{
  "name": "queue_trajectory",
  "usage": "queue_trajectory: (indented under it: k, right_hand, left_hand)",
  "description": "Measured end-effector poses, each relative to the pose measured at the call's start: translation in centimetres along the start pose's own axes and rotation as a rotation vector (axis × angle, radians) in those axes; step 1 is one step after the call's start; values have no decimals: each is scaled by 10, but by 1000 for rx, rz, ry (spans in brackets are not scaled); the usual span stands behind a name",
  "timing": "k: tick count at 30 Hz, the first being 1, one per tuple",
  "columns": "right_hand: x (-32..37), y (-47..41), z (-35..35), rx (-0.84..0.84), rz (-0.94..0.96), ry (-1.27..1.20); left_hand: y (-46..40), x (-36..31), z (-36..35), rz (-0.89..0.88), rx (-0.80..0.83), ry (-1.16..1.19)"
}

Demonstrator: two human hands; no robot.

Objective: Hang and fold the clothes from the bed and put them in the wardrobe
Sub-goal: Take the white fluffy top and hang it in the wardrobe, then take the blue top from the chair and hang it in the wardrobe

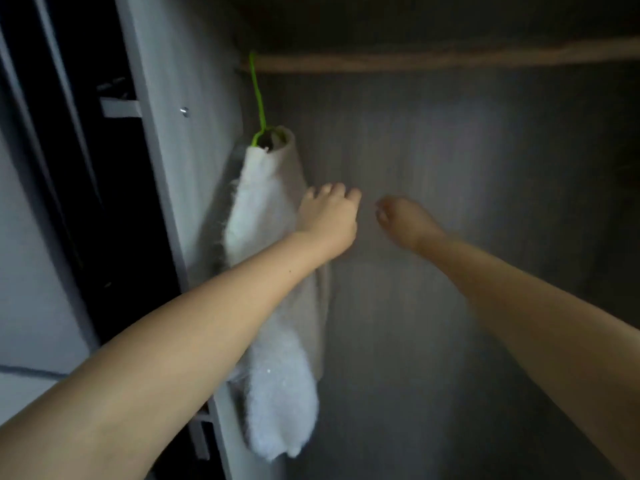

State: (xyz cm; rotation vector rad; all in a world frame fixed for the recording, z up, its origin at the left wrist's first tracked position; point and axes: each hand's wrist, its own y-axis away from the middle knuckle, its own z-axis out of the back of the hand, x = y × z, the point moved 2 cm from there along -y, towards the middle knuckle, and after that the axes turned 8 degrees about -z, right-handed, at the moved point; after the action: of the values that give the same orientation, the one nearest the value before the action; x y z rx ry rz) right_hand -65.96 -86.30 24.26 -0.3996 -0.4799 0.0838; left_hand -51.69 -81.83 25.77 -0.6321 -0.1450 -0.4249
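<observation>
White fluffy garment (266,237) hangs on a green hanger (258,98) hooked over the wooden rail (433,58) above both hands, at the far left end beside the wardrobe's side panel (194,133); the left hand (327,216) has its fingers curled at the garment's right edge, though whether it grips cloth I cannot tell, and the right hand (403,221) hovers loosely curled just right of it, holding nothing. A tug from the left hand could, I judge, slide the knit off the hanger or unhook it from the rail, while beyond the hands the grey back wall (485,168) sits dim and bare
</observation>
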Motion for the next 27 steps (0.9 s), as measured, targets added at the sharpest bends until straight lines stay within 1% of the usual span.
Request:
queue_trajectory:
  k: [3,4,6,10,13,15,17,20,25,27]
  right_hand:
    - [-67,54,4,-23,-125,75]
    - [-91,75,7,-23,-193,109]
    - [-137,120,12,-34,-349,179]
    - [-214,234,25,-60,-636,276]
    - [-255,330,35,-56,-833,323]
    - [-271,388,42,-35,-948,349]
    - [-278,436,48,-37,-1056,360]
    - [-281,519,64,-121,-1260,352]
    - [-267,642,86,-142,-1464,389]
    - [-257,690,94,-146,-1535,399]
  left_hand:
    - [-3,-67,-35,-78,37,308]
    - [-2,-94,-47,-106,67,426]
    - [7,-153,-69,-201,144,591]
    - [43,-264,-98,-408,278,745]
    - [78,-336,-104,-556,407,858]
    - [103,-377,-99,-651,453,885]
    - [125,-411,-90,-752,461,893]
    - [171,-472,-57,-941,476,941]
    - [250,-537,-6,-1172,552,976]
    - [280,-556,12,-1239,553,973]
